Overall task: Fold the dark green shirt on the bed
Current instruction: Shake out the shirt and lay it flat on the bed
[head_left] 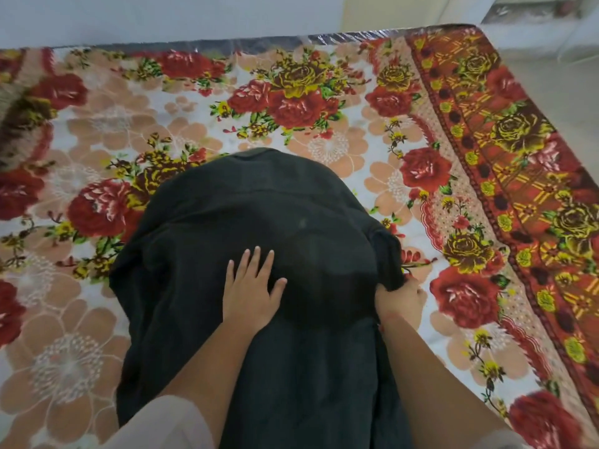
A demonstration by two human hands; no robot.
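Leftward, the bed runs out of frame, and its floral cover smears into a brown blur at the far left edge, so the print there is hard to read. A pale wall stands behind the head of the bed.

The dark green shirt lies in the middle of the cover, spread lengthwise away from the person. Its near end is cut off by the bottom of the frame, and the cloth is so dark that seams and any buttons barely show. A white sleeve, blurred and partly cropped, covers the left forearm at the bottom.

The 2 hands are apart. The left hand lies flat on the middle of the shirt, palm down, 4 fingers and thumb spread and pressing the cloth. The right hand is at the shirt's right edge, gripping a bunched fold just below the short sleeve; the fabric drapes over it, so most of its fingers are hidden.

Further right, the cover's red and orange border runs along the bed's edge. Beyond it a strip of pale floor shows, and the objects at the top right corner are too blurred to identify.
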